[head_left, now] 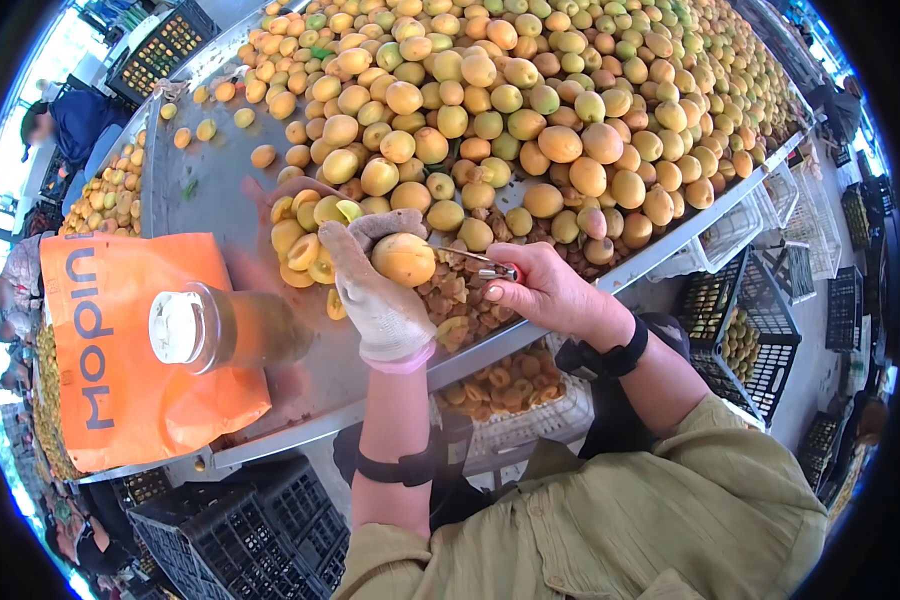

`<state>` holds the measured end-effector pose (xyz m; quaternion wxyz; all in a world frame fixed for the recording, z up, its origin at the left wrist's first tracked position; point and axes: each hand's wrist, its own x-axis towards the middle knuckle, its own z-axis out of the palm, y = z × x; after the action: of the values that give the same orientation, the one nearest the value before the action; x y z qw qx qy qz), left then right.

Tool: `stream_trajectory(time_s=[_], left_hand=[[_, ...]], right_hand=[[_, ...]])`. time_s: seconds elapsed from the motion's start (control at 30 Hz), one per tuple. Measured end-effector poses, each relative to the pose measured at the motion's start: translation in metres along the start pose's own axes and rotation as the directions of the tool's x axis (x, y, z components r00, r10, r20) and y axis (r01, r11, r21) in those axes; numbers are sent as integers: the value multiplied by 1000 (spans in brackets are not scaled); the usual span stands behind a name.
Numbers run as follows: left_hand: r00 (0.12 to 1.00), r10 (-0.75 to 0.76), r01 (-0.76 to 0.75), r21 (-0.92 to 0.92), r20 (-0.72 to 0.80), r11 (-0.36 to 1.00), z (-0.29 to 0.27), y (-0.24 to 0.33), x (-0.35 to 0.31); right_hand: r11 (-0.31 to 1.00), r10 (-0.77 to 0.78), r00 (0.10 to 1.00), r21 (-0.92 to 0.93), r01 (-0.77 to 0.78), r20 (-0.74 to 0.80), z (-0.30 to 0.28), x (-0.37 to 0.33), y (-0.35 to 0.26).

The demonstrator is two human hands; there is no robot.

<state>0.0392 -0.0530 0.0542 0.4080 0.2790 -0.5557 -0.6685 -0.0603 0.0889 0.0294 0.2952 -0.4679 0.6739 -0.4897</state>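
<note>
My left hand (378, 305), in a whitish work glove with a pink cuff, is closed round a yellow-orange apricot (404, 261). My bare right hand (562, 292) grips a small knife (496, 270) with a red handle. Its thin blade points left and reaches the upper right side of the apricot; whether it has cut in cannot be made out. Just left of the glove lies a pile of apricot halves (300, 255). Beneath the knife, brownish apricot scraps (470, 300) cover the table near its front edge.
A heap of whole apricots (570, 110) fills the far side of the metal table (195, 175). To the left, a lidded jar (225, 325) rests on an orange bag (120, 400). Below the edge stands a white crate of apricot halves (530, 430); black crates (250, 525) are at lower left.
</note>
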Motion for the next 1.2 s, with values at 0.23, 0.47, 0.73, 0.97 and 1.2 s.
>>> stream_trajectory(time_s=[0.23,0.47,0.73,0.97,1.2], left_hand=[[1000,16,-17,-68,-16,998,-4,-5,0],[998,-17,15,-28,-60,999,-4,-6,1],[972,144,-151,22,187,988,3,-17,-4],[881,-303,467,-558,365,686,5,-23,-7],[869,-231,398,-340,437,852,15,-26,-15]], right_hand=[[996,47,999,-73,-45,15,1,0,-5],[989,96,994,-114,-91,47,8,2,-8],[968,234,972,92,-234,5,14,7,-17],[964,255,965,95,-249,-64,6,4,-5],[970,234,951,107,-216,-202,16,3,1]])
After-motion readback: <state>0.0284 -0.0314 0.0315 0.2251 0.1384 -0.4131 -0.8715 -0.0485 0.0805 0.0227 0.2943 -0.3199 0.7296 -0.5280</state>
